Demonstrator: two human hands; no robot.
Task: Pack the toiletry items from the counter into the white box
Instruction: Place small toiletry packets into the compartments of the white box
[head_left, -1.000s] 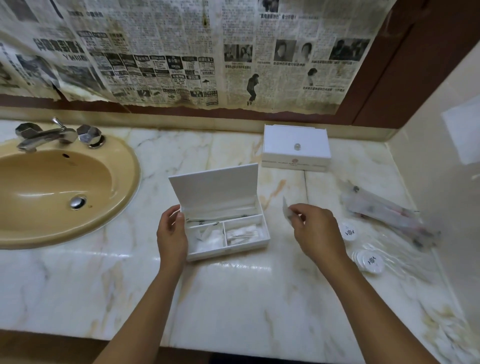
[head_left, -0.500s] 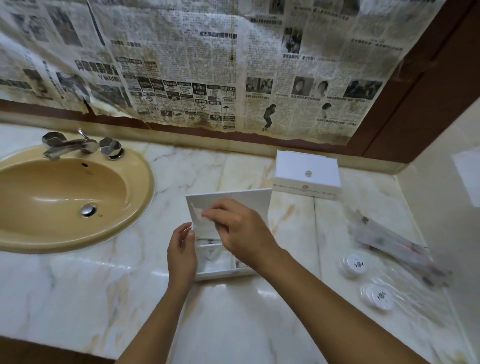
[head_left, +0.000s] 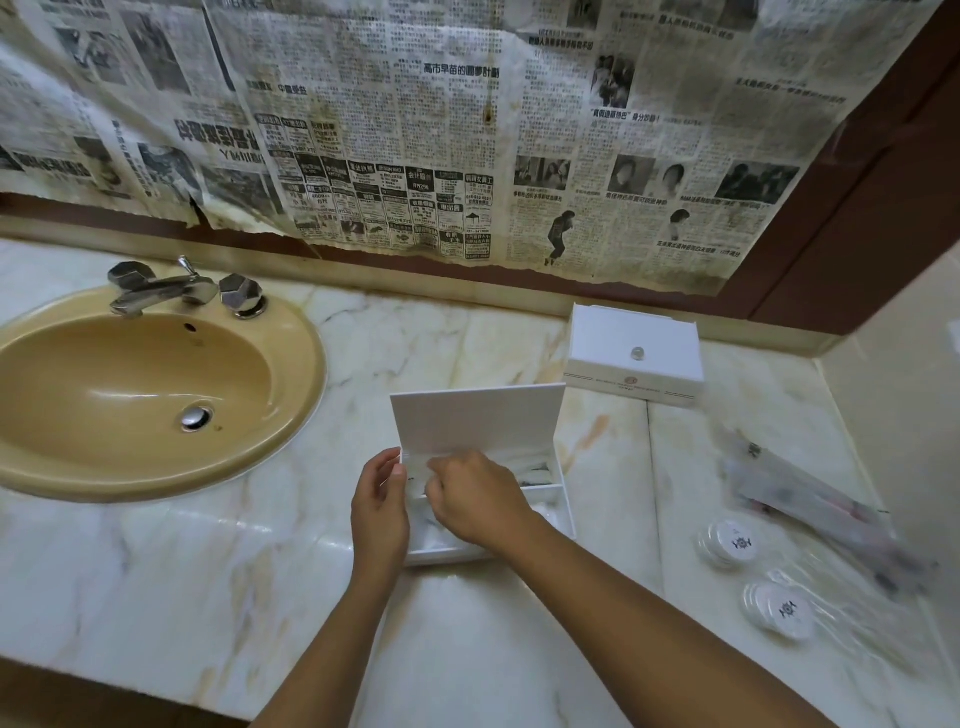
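Observation:
The open white box (head_left: 478, 421) stands on the marble counter (head_left: 208, 571) with its lid upright and several wrapped items in its compartments. My left hand (head_left: 379, 514) grips the box's left wall. My right hand (head_left: 478, 504) is over the box's left side, fingers pinched on a small clear packet (head_left: 418, 465) inside the tray. On the counter at the right lie two round white packets (head_left: 730, 543) (head_left: 779, 610) and long clear-wrapped items (head_left: 810, 499).
A second white box (head_left: 634, 353), closed, stands behind near the wall. A tan sink (head_left: 130, 395) with a chrome faucet (head_left: 161, 288) fills the left. Newspaper covers the wall above. A side wall bounds the counter at the right.
My right hand carried the small clear packet from the counter right of the box, across to the left, and lowered it into the tray. My left hand stayed on the box.

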